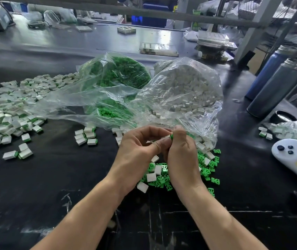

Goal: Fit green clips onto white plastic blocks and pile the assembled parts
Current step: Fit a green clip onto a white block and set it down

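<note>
My left hand (140, 150) and my right hand (182, 154) meet above the black table, fingers curled. Between them is a white block (166, 137), held by my left fingertips, with a green clip (171, 136) at its right end pinched by my right hand. Loose green clips (207, 171) and white blocks (151, 177) lie under and around my hands. A clear bag of green clips (122, 73) and a clear bag of white blocks (185, 87) lie behind them. A wide pile of assembled parts (8, 112) covers the left of the table.
Several assembled parts (86, 135) lie in a small group left of my hands. At the right stand two tall metal flasks (277, 87), a black lid (282, 117), a white device with dark buttons (292, 154) and another bag of parts (295, 130). Trays and clutter sit at the far edge.
</note>
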Available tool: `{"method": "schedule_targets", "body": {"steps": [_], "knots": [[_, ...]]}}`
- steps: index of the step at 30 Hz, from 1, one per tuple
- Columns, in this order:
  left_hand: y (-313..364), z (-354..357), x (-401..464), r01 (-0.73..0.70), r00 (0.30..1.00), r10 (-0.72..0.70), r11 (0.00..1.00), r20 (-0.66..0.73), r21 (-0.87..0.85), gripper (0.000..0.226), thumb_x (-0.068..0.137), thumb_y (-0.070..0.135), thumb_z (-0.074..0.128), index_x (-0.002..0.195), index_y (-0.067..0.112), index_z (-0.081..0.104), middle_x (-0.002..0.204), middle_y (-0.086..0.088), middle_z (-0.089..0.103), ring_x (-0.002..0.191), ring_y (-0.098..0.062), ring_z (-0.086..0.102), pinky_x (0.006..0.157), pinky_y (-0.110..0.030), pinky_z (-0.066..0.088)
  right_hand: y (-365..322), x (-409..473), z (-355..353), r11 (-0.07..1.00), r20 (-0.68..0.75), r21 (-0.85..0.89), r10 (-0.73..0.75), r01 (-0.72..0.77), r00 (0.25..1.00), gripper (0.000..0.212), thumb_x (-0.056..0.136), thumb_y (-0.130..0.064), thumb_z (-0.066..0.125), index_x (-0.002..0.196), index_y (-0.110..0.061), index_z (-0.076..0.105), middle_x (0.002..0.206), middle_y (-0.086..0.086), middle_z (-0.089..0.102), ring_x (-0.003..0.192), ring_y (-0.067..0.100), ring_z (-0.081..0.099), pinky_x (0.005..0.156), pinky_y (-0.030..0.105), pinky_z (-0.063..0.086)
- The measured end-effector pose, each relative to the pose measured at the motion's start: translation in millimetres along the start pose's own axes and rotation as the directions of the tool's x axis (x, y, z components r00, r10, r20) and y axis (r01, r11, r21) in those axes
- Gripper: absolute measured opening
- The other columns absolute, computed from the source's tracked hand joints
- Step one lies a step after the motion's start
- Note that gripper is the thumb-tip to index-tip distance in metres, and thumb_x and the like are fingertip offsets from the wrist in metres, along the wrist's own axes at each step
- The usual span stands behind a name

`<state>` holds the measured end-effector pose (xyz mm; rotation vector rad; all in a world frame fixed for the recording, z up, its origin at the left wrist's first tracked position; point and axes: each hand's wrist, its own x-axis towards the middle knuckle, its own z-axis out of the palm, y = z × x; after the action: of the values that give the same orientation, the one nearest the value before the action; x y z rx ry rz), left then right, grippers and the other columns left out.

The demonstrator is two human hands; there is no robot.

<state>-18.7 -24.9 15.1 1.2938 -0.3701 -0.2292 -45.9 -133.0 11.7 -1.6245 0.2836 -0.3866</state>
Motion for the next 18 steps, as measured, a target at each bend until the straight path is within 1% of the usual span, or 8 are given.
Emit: {"method": "schedule_targets", "body": {"steps": [2,4,7,9,11,14,16,18], "knots": [[3,0,-1,0.004,1.000,-0.003,0.999,0.014,-0.053,0.004,0.084,0.011,0.078,0.088,0.010,0.078,0.106,-0.009,0.079,0.091,-0.023,0.074,0.077,-0.025,0.059,0,-1,2,0.999,-0.003,0.018,-0.031,0.031,1.000,0.053,0.098,-0.050,0.030,0.087,-0.033,0.079,0.077,-0.015,0.075,0.078,0.000,0.070,0.068,0.024,0.054],[4,-2,0,0.003,0.999,0.000,0.995,0.037,-0.097,0.005,0.081,0.014,0.081,0.086,0.013,0.080,0.107,-0.009,0.079,0.092,-0.021,0.074,0.077,-0.024,0.058,-2,-3,3,0.996,0.005,0.065,-0.058,0.058,0.998,0.050,0.099,-0.045,0.032,0.087,-0.031,0.079,0.072,-0.012,0.073,0.068,0.000,0.068,0.058,0.017,0.050],[1,-4,1,0.016,1.000,-0.013,0.989,0.020,-0.145,0.009,0.079,0.011,0.079,0.084,0.018,0.081,0.103,-0.009,0.079,0.095,-0.019,0.075,0.079,-0.021,0.057,-4,-4,5,0.985,0.046,0.170,-0.020,0.012,0.999,0.053,0.101,-0.045,0.035,0.074,-0.025,0.076,0.050,-0.012,0.050,0.045,0.003,0.044,0.041,0.018,0.035],[0,-5,2,0.027,1.000,-0.028,0.988,-0.003,-0.153,0.010,0.079,0.011,0.078,0.085,0.018,0.082,0.100,-0.011,0.079,0.096,-0.020,0.075,0.081,-0.020,0.057,-3,-2,5,0.961,0.091,0.267,0.050,-0.073,0.995,0.058,0.105,-0.046,0.036,0.062,-0.028,0.070,0.048,-0.011,0.042,0.040,0.007,0.034,0.038,0.018,0.027],[-1,-4,3,0.037,0.999,-0.038,0.990,-0.003,-0.137,0.007,0.081,0.014,0.081,0.086,0.018,0.081,0.097,-0.011,0.079,0.092,-0.020,0.074,0.079,-0.021,0.057,-1,2,4,0.948,0.122,0.293,0.091,-0.124,0.988,0.064,0.106,-0.049,0.034,0.053,-0.029,0.064,0.047,-0.010,0.037,0.039,0.009,0.029,0.038,0.019,0.024],[-3,-2,4,0.052,0.999,-0.052,0.994,0.001,-0.099,0.008,0.083,0.017,0.080,0.090,0.015,0.079,0.087,-0.007,0.077,0.080,-0.016,0.072,0.071,-0.022,0.057,1,7,2,0.973,0.099,0.201,0.096,-0.114,0.990,0.061,0.097,-0.056,0.036,0.048,-0.029,0.059,0.046,-0.012,0.039,0.039,0.007,0.034,0.037,0.020,0.028],[-4,0,5,0.059,0.998,-0.059,0.996,-0.008,-0.064,0.010,0.086,0.013,0.078,0.095,0.009,0.077,0.084,-0.006,0.076,0.076,-0.015,0.071,0.068,-0.023,0.057,2,8,0,0.986,0.077,0.138,0.085,-0.095,0.993,0.059,0.097,-0.056,0.035,0.053,-0.031,0.066,0.046,-0.014,0.046,0.041,0.004,0.042,0.038,0.019,0.034],[-5,1,6,0.060,0.998,-0.061,0.997,-0.017,-0.040,0.009,0.088,0.009,0.077,0.097,0.006,0.076,0.086,-0.007,0.076,0.077,-0.016,0.071,0.068,-0.025,0.057,3,9,0,0.994,0.069,0.093,0.054,-0.060,0.996,0.059,0.101,-0.047,0.034,0.059,-0.038,0.072,0.048,-0.017,0.055,0.045,-0.002,0.052,0.042,0.015,0.040]]}}
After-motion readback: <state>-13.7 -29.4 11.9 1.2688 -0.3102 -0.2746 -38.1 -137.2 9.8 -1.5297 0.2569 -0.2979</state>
